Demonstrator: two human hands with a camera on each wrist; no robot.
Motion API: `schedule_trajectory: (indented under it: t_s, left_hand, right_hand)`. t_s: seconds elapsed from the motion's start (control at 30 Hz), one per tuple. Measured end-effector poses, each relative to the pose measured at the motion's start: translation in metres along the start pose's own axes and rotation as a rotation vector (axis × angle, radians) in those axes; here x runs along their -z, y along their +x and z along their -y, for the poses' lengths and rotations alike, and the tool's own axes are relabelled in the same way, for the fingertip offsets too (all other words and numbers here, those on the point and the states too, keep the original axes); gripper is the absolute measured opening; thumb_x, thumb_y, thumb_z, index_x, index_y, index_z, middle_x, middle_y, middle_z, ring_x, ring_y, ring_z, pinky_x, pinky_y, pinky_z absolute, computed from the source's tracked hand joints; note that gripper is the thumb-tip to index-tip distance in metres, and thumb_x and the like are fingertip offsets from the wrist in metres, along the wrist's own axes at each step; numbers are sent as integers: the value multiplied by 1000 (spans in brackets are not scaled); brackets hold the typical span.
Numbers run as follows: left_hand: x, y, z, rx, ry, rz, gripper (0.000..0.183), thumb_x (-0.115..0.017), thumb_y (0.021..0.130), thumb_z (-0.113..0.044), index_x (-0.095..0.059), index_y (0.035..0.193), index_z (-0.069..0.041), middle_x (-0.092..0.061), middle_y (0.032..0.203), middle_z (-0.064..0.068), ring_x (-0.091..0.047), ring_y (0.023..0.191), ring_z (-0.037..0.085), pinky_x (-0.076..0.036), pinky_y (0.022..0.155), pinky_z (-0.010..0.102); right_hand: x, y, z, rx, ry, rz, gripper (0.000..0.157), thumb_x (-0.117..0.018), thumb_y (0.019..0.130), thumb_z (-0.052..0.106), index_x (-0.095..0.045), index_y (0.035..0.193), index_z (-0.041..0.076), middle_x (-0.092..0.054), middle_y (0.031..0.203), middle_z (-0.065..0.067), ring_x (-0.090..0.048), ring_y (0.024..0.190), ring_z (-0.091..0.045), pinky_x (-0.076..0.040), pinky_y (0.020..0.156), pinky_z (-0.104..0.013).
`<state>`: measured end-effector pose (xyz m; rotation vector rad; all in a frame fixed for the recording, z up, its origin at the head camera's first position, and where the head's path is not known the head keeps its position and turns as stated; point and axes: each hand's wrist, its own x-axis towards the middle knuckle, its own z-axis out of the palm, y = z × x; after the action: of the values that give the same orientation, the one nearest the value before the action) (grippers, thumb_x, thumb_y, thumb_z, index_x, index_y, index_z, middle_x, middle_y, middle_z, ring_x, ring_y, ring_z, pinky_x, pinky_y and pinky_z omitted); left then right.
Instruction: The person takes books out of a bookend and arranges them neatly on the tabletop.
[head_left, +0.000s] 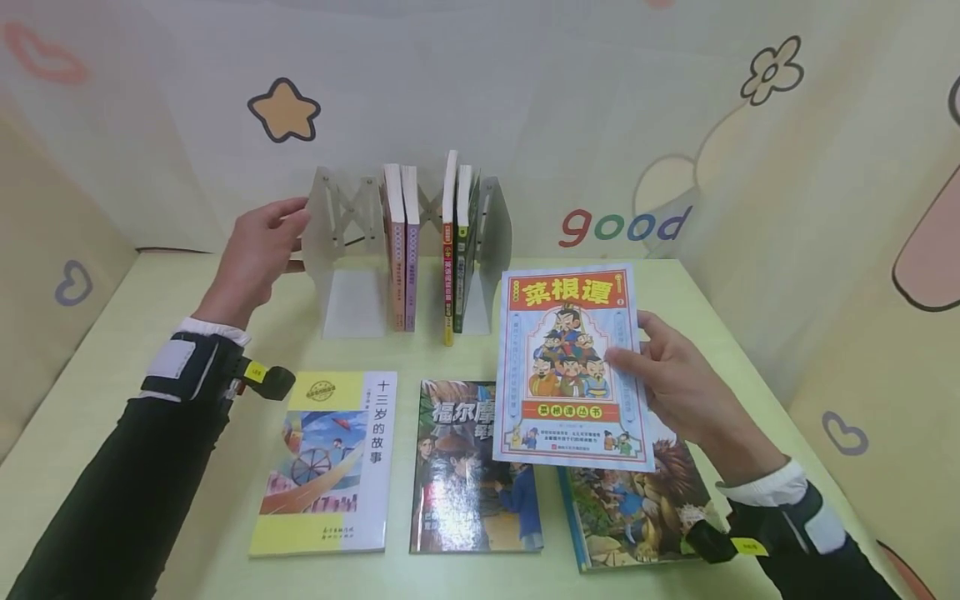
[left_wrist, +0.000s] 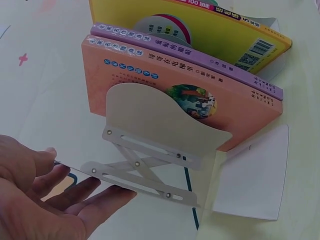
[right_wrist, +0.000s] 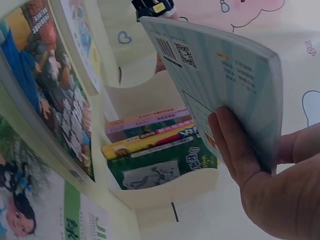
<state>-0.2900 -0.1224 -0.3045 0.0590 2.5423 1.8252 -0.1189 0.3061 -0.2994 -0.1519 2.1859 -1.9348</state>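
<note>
My left hand point(head_left: 258, 258) is at the left end plate of a pale metal expandable bookend point(head_left: 321, 229), pinching the plate's edge between thumb and fingers. Crossed struts point(left_wrist: 137, 163) show beside the plate in the left wrist view. Several books stand upright in the bookend, among them a salmon-pink book point(left_wrist: 150, 75), a purple book point(left_wrist: 200, 55) and a yellow book point(left_wrist: 215, 30). My right hand point(head_left: 686, 387) grips a light blue book point(head_left: 517, 375) by its right side, thumb on the illustrated front cover. Its back cover point(right_wrist: 220, 65) faces the right wrist camera.
In front of the bookend lie a yellow-and-white book point(head_left: 322, 467), a dark comic-style book point(head_left: 472, 500) and an illustrated book with a blue spine point(head_left: 637, 517). The held book overlaps the last two in the head view. Printed cloth point(head_left: 420, 75) stands behind the pale table point(head_left: 202, 358).
</note>
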Motion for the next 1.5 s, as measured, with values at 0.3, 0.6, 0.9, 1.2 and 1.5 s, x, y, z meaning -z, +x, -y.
schedule_trajectory:
  t_s: [0.3, 0.6, 0.9, 1.2, 1.5]
  left_hand:
    - [-2, -1, 0, -10, -13, -8, 61, -43, 98, -48, -37, 151, -20, -41, 147, 13, -50, 123, 36, -46, 93, 46]
    - [-2, -3, -1, 5, -25, -16, 62, -44, 96, -50, -38, 151, -21, -41, 148, 12, -50, 124, 36, -46, 93, 46]
    - [0, -3, 0, 8, -19, -22, 61, -44, 97, -48, -38, 151, -21, -40, 148, 11, -49, 125, 36, -46, 93, 46]
    - [-3, -3, 0, 11, -29, -25, 62, -45, 96, -51, -38, 151, -23, -43, 146, 11, -51, 123, 34, -47, 93, 45]
    - [-2, -4, -1, 13, -25, -33, 61, -44, 97, -49, -38, 151, -22, -41, 147, 11, -50, 125, 35, -46, 94, 45]
  right_hand:
    - [-19, 13, -17, -92, -32, 51, 68, -59, 95, 21, -19, 148, 9, -56, 123, -25, -66, 96, -35, -52, 79, -49]
    - [-40, 25, -35, -140, -6, 97, 65, -60, 95, 17, -22, 145, 4, -55, 123, -27, -65, 99, -36, -52, 80, -49]
    - [-60, 31, -50, -200, 2, 106, 65, -62, 93, 15, -23, 144, 4, -55, 124, -25, -65, 102, -35, -52, 82, -47]
    - [-72, 28, -65, -269, -73, 70, 62, -63, 92, 20, -28, 141, 7, -63, 113, -18, -67, 94, -32, -54, 76, -44]
    - [-81, 24, -71, -299, -56, 81, 61, -61, 93, 19, -27, 143, 6, -65, 109, -18, -68, 91, -33, -54, 75, -44]
